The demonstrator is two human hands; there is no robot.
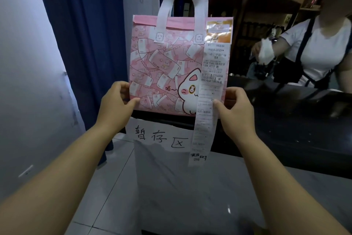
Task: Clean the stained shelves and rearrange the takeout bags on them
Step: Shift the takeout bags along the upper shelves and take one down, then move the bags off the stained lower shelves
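A pink takeout bag point(167, 67) with a cat print and white handles stands upright on a dark shelf point(285, 120). A long white receipt point(207, 105) hangs from its right side, past the shelf's front edge. My left hand point(116, 105) grips the bag's lower left edge. On the other side, my right hand point(234, 109) grips the lower right edge, its thumb against the receipt.
A white paper sign point(160, 135) with handwritten characters hangs below the bag on the shelf front. A blue curtain point(85, 34) is on the left. Behind the counter at right, a person in a white shirt point(320, 49) holds a white cloth point(265, 51). Grey tiled floor lies below.
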